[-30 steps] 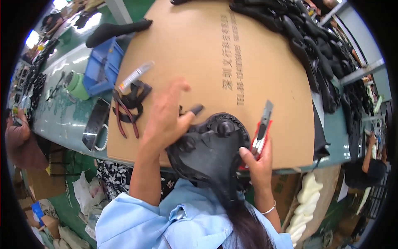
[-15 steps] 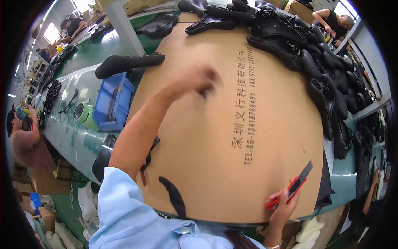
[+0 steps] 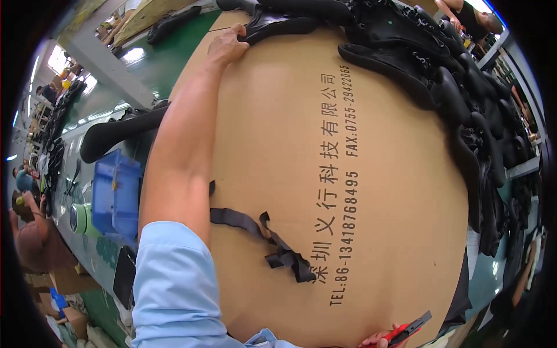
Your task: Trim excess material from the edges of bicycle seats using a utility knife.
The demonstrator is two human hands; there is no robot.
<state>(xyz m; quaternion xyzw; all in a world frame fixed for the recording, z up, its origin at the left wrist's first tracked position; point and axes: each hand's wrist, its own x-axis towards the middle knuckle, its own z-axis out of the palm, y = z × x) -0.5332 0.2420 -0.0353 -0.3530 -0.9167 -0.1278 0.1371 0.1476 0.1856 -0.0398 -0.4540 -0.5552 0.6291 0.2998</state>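
At the far left edge of the cardboard sheet [image 3: 261, 139], my left hand [image 3: 229, 46] has its fingers closed on the tip of a black saddle cover [image 3: 284, 26]. My right hand [image 3: 377, 338], low at the picture's near edge, grips a red utility knife [image 3: 403, 333] with its blade out, pointing up and right. Curled black strips of scrap [image 3: 284, 258] lie on the cardboard to the right of my left forearm. Part of the scrap is hidden behind that arm.
A heap of black saddle covers [image 3: 406, 52] runs along the far and right edges. Left of the cardboard are a blue bin [image 3: 116, 191], a green round container [image 3: 81, 218], a black saddle [image 3: 116, 133] and a phone [image 3: 124, 275]. Other people work farther off.
My left hand, blurred over the middle before, has moved far and left onto a saddle cover. Curled scrap now lies on the cardboard. The view has shifted; the knife stays in my right hand.
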